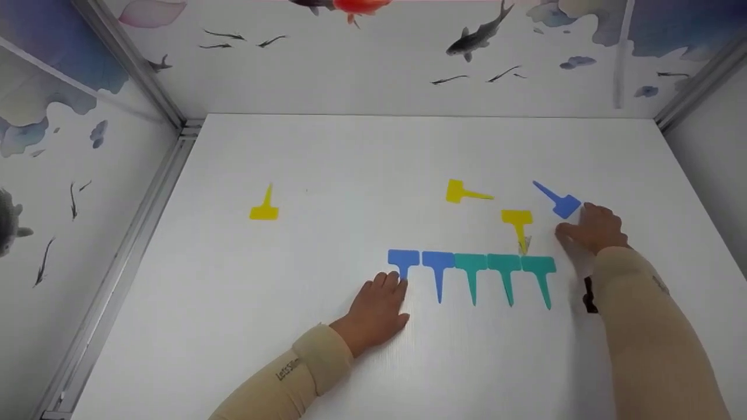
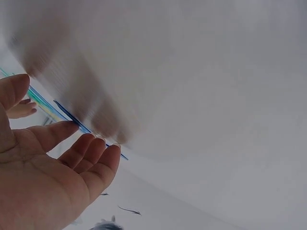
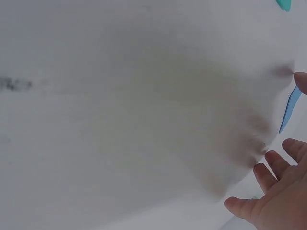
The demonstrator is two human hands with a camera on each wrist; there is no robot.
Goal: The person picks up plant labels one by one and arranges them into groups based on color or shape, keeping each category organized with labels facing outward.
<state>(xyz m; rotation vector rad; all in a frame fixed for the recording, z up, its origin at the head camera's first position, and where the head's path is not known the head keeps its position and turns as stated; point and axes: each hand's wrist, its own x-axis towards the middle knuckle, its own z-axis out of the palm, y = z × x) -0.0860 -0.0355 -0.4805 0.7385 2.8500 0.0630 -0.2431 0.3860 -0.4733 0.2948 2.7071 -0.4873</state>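
Flat T-shaped plant labels lie on the white table [image 1: 233, 326]. A row runs from a leftmost blue label [image 1: 404, 256] through a second blue label [image 1: 437, 260] to three teal labels [image 1: 473, 262]. Fingertips of my left hand [image 1: 373, 312] touch the stem of the leftmost blue label, its fingers nearly straight; the left wrist view shows them along the blue edge. Beside the head of a slanted blue label [image 1: 565, 205] is my right hand [image 1: 601, 227], thumb and fingers spread apart. In the right wrist view this blue label [image 3: 289, 109] shows between thumb and fingers, not gripped.
Two yellow labels, one sideways [image 1: 456, 191] and one upright [image 1: 517, 218], lie above the row. Another yellow label [image 1: 264, 212] lies far left. A black object [image 1: 590, 296] is partly hidden by the right sleeve. Patterned walls [image 1: 373, 70] border the table.
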